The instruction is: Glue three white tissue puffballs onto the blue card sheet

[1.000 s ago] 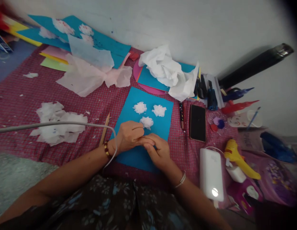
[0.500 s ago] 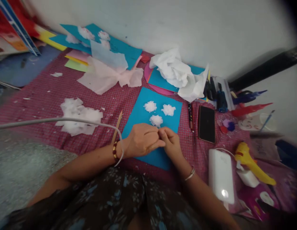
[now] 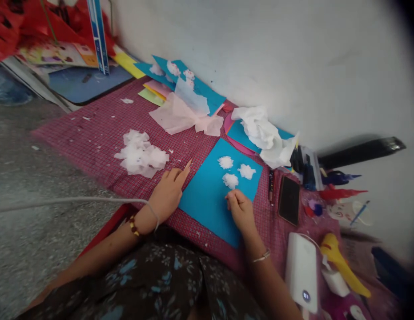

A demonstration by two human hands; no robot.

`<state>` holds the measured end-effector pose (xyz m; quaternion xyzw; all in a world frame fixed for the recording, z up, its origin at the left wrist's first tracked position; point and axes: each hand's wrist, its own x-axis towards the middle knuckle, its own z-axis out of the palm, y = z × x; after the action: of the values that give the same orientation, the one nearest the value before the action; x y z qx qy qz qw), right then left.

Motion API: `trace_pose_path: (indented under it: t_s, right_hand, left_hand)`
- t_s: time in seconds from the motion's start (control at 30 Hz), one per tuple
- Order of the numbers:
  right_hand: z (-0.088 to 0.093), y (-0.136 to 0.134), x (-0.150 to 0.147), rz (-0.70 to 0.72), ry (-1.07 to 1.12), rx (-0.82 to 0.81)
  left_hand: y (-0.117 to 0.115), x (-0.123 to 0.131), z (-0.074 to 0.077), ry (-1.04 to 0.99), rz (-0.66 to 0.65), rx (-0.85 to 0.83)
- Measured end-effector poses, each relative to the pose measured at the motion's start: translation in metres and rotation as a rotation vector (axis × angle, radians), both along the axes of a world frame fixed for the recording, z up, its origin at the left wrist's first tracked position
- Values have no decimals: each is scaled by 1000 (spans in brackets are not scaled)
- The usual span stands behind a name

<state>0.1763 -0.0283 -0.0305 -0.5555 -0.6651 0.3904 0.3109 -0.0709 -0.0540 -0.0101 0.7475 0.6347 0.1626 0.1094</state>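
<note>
My left hand (image 3: pixel 166 193) is low over the tablecloth at the left edge of a blue sheet. Its fingers are bent round a wooden pencil (image 3: pixel 188 165), whose pointed end sticks out beyond them. Over the right part of the blue sheet (image 3: pixel 207 195), my right hand (image 3: pixel 240 211) is closed in a pinch; anything between its fingertips is too small to make out. Three ruffled white paper flowers (image 3: pixel 230 180) sit on the sheet's upper part, just beyond my right fingertips. A heap of white tissue pieces (image 3: pixel 142 153) lies left of my left hand.
Pink tissue (image 3: pixel 176 115) and crumpled white paper (image 3: pixel 263 133) lie at the back against the wall. A phone (image 3: pixel 289 200), white power bank (image 3: pixel 302 271) and yellow glue gun (image 3: pixel 343 262) are on the right. A grey cable (image 3: pixel 93 201) crosses over my left wrist.
My hands were together over the blue sheet and are now apart. The left has moved left onto the pencil; the right stays pinched over the sheet. The view has shifted left.
</note>
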Motion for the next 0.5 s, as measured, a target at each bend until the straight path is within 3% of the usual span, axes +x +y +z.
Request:
trace_pose_path:
  t_s: [0.27, 0.33, 0.5]
  right_hand:
    - [-1, -2, -1, -10, -8, -44]
    - [-3, -1, 0, 11, 0, -45]
    - [-13, -1, 0, 25, 26, -50]
  left_hand:
    - [7, -6, -17, -201, 75, -71]
    - [8, -9, -21, -278, 147, -60]
    - [5, -2, -17, -720, 341, -55]
